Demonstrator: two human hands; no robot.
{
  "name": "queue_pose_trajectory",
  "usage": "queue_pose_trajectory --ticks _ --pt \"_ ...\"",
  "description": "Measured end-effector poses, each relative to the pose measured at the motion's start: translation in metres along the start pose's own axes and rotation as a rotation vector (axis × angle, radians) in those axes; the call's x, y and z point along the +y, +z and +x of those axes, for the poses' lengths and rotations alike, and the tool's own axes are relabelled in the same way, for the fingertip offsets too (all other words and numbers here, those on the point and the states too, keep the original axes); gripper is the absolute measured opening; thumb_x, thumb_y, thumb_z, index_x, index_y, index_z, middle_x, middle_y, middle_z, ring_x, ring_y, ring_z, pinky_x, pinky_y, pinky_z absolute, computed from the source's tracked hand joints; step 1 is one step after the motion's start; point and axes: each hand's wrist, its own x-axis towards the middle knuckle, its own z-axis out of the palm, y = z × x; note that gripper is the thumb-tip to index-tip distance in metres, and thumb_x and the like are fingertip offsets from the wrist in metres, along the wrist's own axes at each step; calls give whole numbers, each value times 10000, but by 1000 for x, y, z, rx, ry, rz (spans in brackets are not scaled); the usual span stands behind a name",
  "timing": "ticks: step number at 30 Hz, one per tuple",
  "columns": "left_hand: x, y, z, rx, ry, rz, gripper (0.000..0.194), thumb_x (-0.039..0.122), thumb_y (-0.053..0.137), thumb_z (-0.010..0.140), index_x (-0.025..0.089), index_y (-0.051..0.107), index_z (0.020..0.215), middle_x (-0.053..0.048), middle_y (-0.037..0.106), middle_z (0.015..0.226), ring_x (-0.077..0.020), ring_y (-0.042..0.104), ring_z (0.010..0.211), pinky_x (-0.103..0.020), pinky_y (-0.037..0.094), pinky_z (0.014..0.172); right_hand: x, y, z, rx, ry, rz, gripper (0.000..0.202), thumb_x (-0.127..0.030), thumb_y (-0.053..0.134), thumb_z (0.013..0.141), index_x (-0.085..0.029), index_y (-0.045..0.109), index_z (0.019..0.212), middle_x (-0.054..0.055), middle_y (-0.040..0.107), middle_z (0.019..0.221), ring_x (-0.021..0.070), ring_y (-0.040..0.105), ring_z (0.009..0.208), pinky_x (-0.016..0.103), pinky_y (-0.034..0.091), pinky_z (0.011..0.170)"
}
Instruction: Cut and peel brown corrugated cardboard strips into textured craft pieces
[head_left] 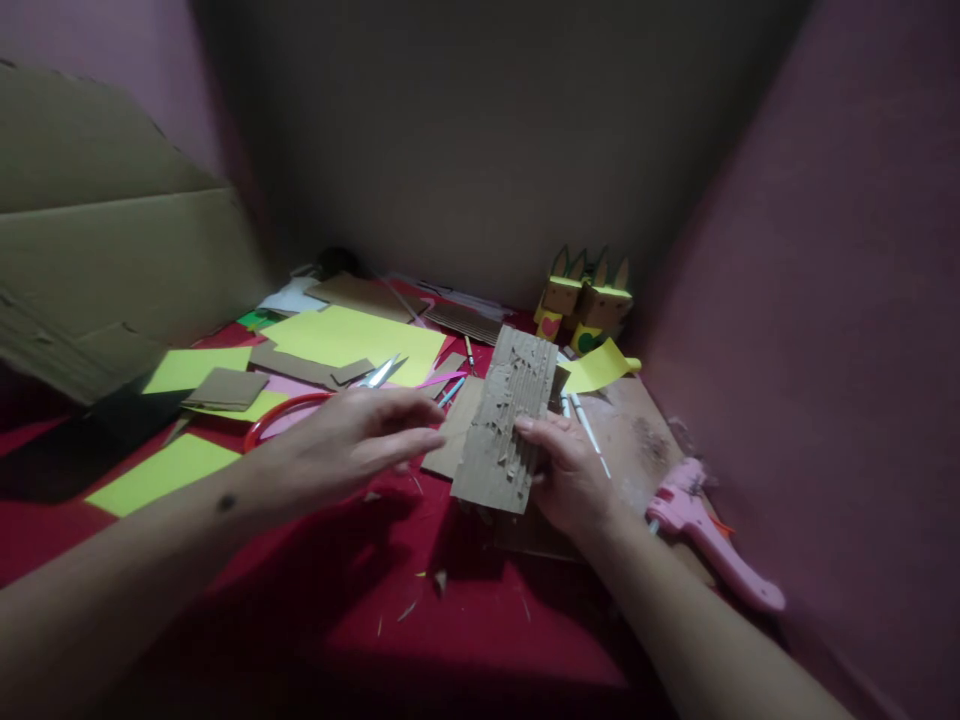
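Note:
A strip of corrugated cardboard (499, 430), its surface torn so the ridges show, is held up over the red cloth by my right hand (574, 470). The thumb lies on its face and the other fingers are hidden behind it. To its left hovers my left hand (375, 430), fingers stretched out and apart, touching nothing that I can see. Scissors (379, 375) with red handles lie just beyond the left hand. Another flat cardboard piece (446, 455) rests on the cloth behind the held strip.
Yellow paper sheets (360, 340) and cardboard scraps spread over the left and back. A pink glue gun (690, 510) lies on a board (626, 420) at right. Small cardboard figures (585, 300) stand behind it. A large cardboard sheet (112, 240) leans at far left.

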Motion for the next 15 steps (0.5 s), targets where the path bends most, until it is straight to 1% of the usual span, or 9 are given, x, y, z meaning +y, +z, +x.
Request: queue_pose_trajectory --ticks 1,2,4,7,11,15 --pt "6 8 12 -96 -70 -78 235 401 640 832 194 700 925 9 651 695 -114 519 534 -214 381 484 0 -1 1 -10 10 3 173 -261 729 619 -157 686 750 50 721 672 240 706 697 387 584 704" --pt "9 14 21 -144 -93 -176 243 401 639 825 185 699 919 14 648 680 -89 483 489 -199 354 456 0 -3 2 -25 20 4 177 -258 724 623 -154 686 761 58 723 681 245 708 708 395 584 711" --pt "9 23 33 -206 -142 -317 221 370 662 794 152 692 821 16 624 629 -72 476 478 -181 342 453 0 -6 5 -53 36 0 196 -250 713 639 -149 686 804 70 727 704 249 711 721 405 584 718" --pt "1 29 40 -261 -171 -452 210 335 672 776 129 678 735 -9 639 634 -69 502 479 -173 346 449 0 -11 7 -60 41 -5 246 -248 719 661 -152 677 883 65 728 725 233 707 696 402 586 706" --pt "-9 33 43 -287 -150 -548 186 304 683 790 129 680 727 -25 663 666 -59 531 472 -158 359 438 1 -13 8 -50 46 -23 312 -250 768 660 -152 670 940 53 726 736 208 697 647 384 587 692" --pt "-15 38 43 -244 -165 -603 158 278 694 786 134 676 721 -22 650 636 -55 508 441 -131 330 370 1 -13 7 -47 71 -41 342 -251 790 649 -156 673 957 46 724 730 197 685 604 371 585 654"
